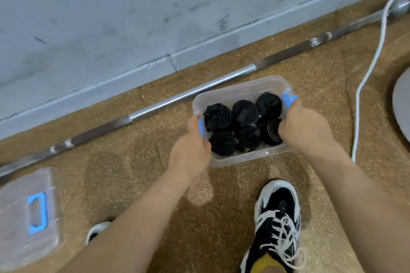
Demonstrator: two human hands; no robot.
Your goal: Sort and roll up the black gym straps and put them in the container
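The grey wall (111,17) fills the far half of my view, scuffed with dark marks. Below it the brown speckled floor (144,184) takes up the near half. A long steel bar (188,95) lies on the floor along the foot of the wall, running from the near left to the far right. A white cord (366,73) trails down the right side and crosses over the bar's far end. Part of a grey disc (401,104) shows at the right edge.

At the near left a clear lid (17,228) lies flat on the floor, blurred, with a blue handle (37,213) in its middle. My black and white shoe (277,217) stands near right, and the toe of my other shoe (97,230) peeks out from under my left forearm.

The clear container (244,88) sits in the middle, just on the near side of the bar; I cannot tell whether it rests on the floor or is lifted. My left hand (190,148) grips its left end, thumb lying over the rim beside a blue clip (201,127). My right hand (304,128) grips its right end, fingers curled over the rim just near of the other clip (288,98).

Six rolled black straps (218,117) stand packed inside the container, three in the far row and three in the near row, touching one another.
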